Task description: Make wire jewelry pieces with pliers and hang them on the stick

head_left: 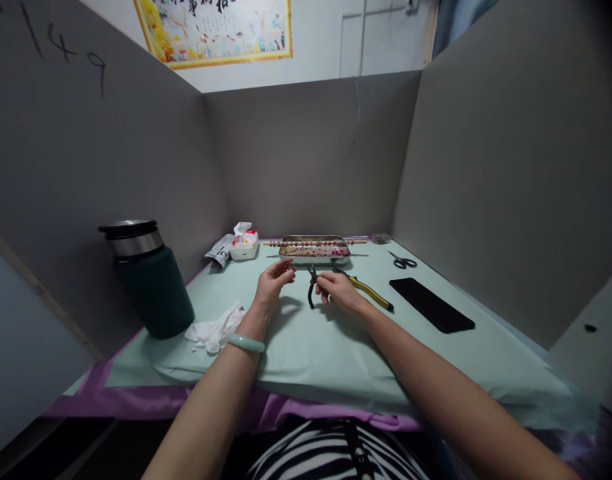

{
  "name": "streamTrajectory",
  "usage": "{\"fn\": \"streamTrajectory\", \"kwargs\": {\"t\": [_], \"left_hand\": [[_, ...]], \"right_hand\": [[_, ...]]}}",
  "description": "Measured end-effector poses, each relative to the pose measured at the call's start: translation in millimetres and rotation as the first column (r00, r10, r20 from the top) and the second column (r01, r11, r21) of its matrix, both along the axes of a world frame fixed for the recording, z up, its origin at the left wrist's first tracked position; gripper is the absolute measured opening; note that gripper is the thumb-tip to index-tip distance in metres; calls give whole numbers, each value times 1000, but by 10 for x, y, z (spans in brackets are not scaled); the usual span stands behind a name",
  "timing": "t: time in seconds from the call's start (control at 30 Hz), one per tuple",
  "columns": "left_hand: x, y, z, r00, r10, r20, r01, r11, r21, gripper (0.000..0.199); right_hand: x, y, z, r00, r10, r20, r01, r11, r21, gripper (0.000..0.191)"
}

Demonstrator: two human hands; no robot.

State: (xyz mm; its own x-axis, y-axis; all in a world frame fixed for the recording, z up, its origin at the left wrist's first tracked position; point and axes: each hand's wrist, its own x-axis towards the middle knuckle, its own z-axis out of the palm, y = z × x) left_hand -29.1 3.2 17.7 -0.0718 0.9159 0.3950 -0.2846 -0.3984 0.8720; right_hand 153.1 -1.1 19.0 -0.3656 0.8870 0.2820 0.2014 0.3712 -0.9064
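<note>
My left hand (273, 283), with a pale green bangle (246, 343) at its wrist, pinches a tiny reddish piece (291, 265) too small to name. My right hand (339, 291) grips small black-handled pliers (312, 287), their jaws pointing away from me and one handle hanging free. A gap separates the pliers from the left fingertips. Just beyond the hands stands a metal tray (313, 259) with red, pink and gold beads or small parts in it. A thin stick (356, 243) strung with small red pieces lies across the tray.
Yellow-handled pliers (371, 293) lie right of my right hand, with a black phone (431, 305) and scissors (403, 261) further right. On the left are a dark green bottle (153, 287), crumpled tissue (217, 331) and a tissue box (245, 246). Grey partitions (311, 160) enclose the table.
</note>
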Motion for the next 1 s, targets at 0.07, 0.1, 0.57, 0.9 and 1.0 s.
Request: {"fn": "streamTrajectory", "kwargs": {"t": [0.07, 0.1, 0.57, 0.9, 1.0], "left_hand": [[5, 2, -17, 999, -30, -38, 30, 999, -25, 42], [10, -2, -21, 998, -47, -52, 45, 998, -35, 42], [116, -35, -24, 941, -141, -308, 123, 989, -77, 31], [65, -77, -13, 967, -220, -126, 193, 962, -192, 36], [73, -87, -5, 963, -245, -109, 219, 954, -203, 37]], "right_hand": [[12, 37, -28, 993, -102, 58, 104, 994, -43, 26], [16, 47, -48, 981, -150, 127, 154, 988, -22, 27], [-95, 1, -83, 982, -173, 69, 144, 939, 311, 20], [-114, 20, -131, 956, -64, -285, 23, 989, -144, 22], [-131, 10, -129, 961, -69, -268, 27, 987, -157, 23]]}}
